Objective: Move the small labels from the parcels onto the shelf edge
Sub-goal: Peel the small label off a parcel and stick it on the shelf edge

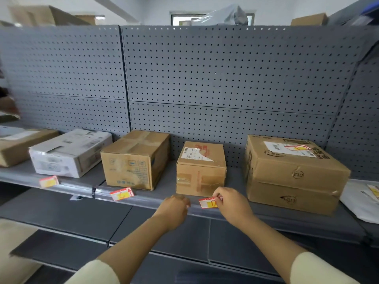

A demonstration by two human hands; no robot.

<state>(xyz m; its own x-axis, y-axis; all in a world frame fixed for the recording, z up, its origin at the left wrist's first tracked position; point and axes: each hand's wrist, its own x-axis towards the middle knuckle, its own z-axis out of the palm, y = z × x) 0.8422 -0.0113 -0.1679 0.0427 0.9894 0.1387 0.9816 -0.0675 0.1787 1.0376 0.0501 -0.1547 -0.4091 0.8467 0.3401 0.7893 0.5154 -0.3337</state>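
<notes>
In the head view, your right hand [231, 206] pinches the right end of a small red-and-yellow label [207, 203], with its fingertips [217, 196] curled over the upper right corner. The label lies flat against the shelf edge [155, 200], just left of that hand. Its long axis runs along the rail, left to right, with the right end tipped slightly higher. The red band is uppermost and the yellow patch sits below it.

Your left hand [174, 209] is just left of the label, a small gap away, with its knuckles at the rail. The fingers are curled in and hidden, so you cannot tell whether they hold anything.

Straight beyond your right fingertips the small parcel [201, 169] stands on the shelf. To the right of that hand is the large parcel [293, 175], with a fourth label [297, 148] lying across its top, long axis left to right.

Left of your left hand, a second label [121, 194] is on the rail below the middle parcel [133, 160], tilted the same way. Farther left, a third label [48, 181] is below the white parcel [69, 152].
</notes>
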